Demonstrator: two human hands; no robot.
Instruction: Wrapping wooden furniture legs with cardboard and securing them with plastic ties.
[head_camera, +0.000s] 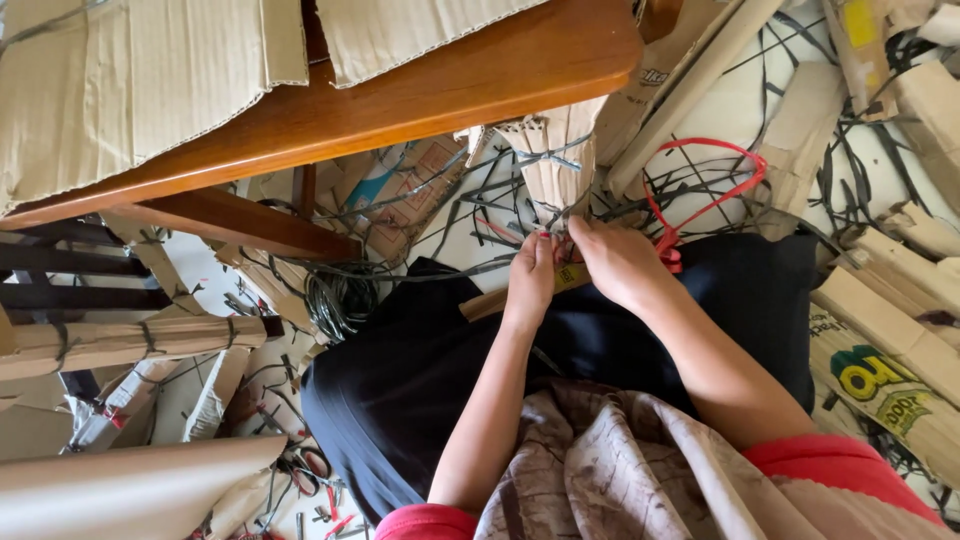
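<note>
Patterned cloth (640, 470) over the lap, hands at a cardboard bundle (556, 165).
Left hand (532, 275) and right hand (618, 262) both pinch closed on the bundle's lower end; red strap (700, 190) just right of the grip.

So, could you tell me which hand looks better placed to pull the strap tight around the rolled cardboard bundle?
Probably the right hand: it sits beside the red strap and pinches at the base of the cardboard bundle. The left hand grips the bundle's lower end, steadying it.
</note>
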